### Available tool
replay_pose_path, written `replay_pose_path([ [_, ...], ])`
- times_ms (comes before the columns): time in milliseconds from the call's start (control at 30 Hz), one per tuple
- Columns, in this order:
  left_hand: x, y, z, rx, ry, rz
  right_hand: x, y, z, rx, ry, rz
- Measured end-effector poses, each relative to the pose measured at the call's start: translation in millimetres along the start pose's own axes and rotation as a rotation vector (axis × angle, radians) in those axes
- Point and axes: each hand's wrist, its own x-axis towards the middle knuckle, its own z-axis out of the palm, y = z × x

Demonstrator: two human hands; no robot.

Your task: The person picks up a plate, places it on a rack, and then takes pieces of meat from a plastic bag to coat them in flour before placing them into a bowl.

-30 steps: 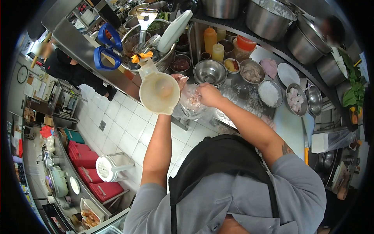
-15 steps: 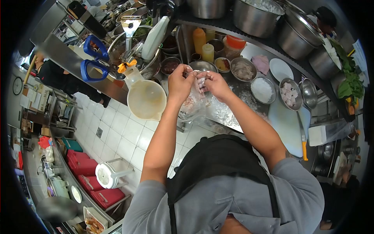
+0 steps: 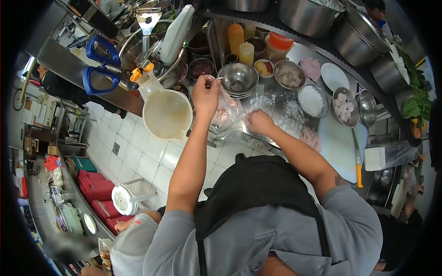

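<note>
My left hand [image 3: 205, 97] pinches the gathered top of a clear plastic bag [image 3: 226, 115], which hangs at the counter's front edge with pale pink pieces inside, perhaps raw meat. Just right of the bag, my right hand [image 3: 260, 122] is closed, its fingers curled low over the floury counter [image 3: 271, 103]. What those fingers hold, if anything, is hidden. Behind the bag stand stacked steel bowls [image 3: 238, 79]. Further right are a bowl of white powder [image 3: 311, 100] and a bowl of pale chunks [image 3: 344, 108]. Some pink meat [image 3: 311, 138] lies near my right forearm.
A large plastic scoop [image 3: 166, 115] and blue-handled scissors [image 3: 102, 79] hang at the left. On the right, a knife [image 3: 357, 158] lies along a cutting board [image 3: 338, 147]. Pots [image 3: 307, 18] line the shelf above. Another person [image 3: 136, 244] is close behind on my left.
My hands have moved apart: the right went down and away from the bag's top, while the left kept hold. Another person has come into view at the lower left.
</note>
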Motion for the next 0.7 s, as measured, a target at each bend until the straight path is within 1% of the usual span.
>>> replay_pose_path([
  [33, -3, 1, -4, -0.033, 0.011, -0.013, -2, -4, 6, -0.081, -0.035, -0.026],
  [67, -8, 1, -8, -0.064, 0.022, -0.027, 0, -3, 16, -0.085, -0.004, -0.02],
  [133, -15, -8, -16, -0.221, 0.057, -0.04, 7, -3, 33, -0.093, 0.062, -0.011],
  [233, -27, -20, -25, -0.402, 0.144, -0.107, 6, 0, 31, 0.079, 0.067, 0.198],
  [267, -31, -23, -29, -0.455, 0.181, -0.138, 3, 1, 26, 0.132, 0.1, 0.18],
  [300, -33, -24, -38, -0.295, 0.137, -0.115, -3, -3, 11, 0.184, 0.133, 0.16],
  [367, -34, -30, -46, -0.282, 0.105, -0.068, -10, -17, -18, 0.284, 0.184, 0.089],
  [400, -37, -33, -50, -0.275, 0.087, -0.045, -11, -28, -31, 0.27, 0.209, 0.035],
  [467, -38, -41, -55, -0.14, 0.067, 0.049, -3, -55, -51, 0.242, 0.264, -0.077],
  [533, -36, -41, -62, -0.254, 0.037, -0.013, 16, -78, -54, 0.263, 0.205, -0.096],
  [567, -35, -40, -66, -0.436, 0.018, -0.126, 25, -86, -56, 0.274, 0.175, -0.104],
  [633, -37, -34, -72, -0.525, -0.009, -0.204, 48, -91, -48, 0.211, 0.074, -0.113],
  [667, -39, -30, -74, -0.432, -0.014, -0.168, 55, -92, -44, 0.18, 0.024, -0.118],
  [700, -38, -27, -77, -0.339, -0.018, -0.131, 56, -95, -46, 0.199, 0.038, -0.11],
])
